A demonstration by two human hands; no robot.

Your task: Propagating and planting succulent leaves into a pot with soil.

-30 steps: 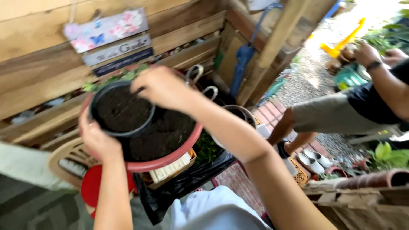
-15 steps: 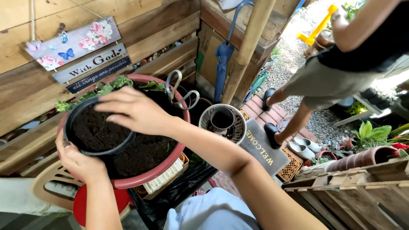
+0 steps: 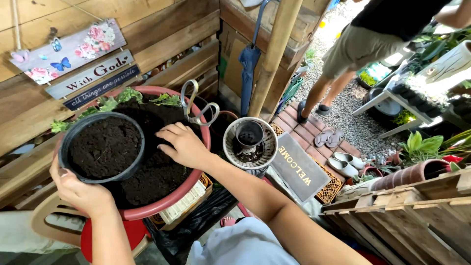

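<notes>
Two containers of dark soil fill the centre: a wide red basin (image 3: 196,181), and a black pot (image 3: 100,147) sitting over its nine o'clock side. The left hand (image 3: 81,194) clasps that pot's near rim at six o'clock, fingers curled round it. The right hand (image 3: 184,145) lies flat and spread on the basin's soil, at three o'clock from the pot and just beside it. Scissors (image 3: 196,105) stand at twelve o'clock from this hand.
</notes>
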